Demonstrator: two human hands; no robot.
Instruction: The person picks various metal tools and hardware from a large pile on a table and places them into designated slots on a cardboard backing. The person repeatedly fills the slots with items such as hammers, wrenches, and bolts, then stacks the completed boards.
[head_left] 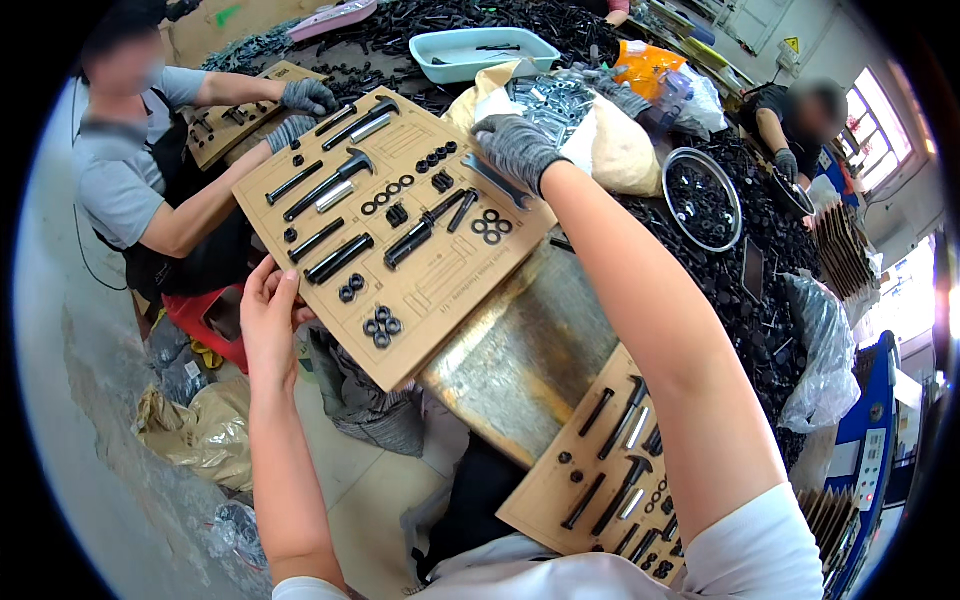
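In the head view, the cardboard panel (440,290) lies tilted before the person, one corner toward the person's body; the lens bends it, so its longer side is hard to judge. The long axes of the hammer-headed bolts (330,188) on it run from lower left to upper right, heads at the upper end. The bare left hand (270,312) has its grip clamped on the panel's left edge, its fingers partly hidden beneath. At the panel's upper right edge is the gloved right hand (518,150), beside a wrench (497,182); its fingertips are concealed, so I cannot tell how its grip stands. Below right of the panel, partly covered by it, is a metal table (510,370); farther down, the right arm hides part of a second panel (540,490).
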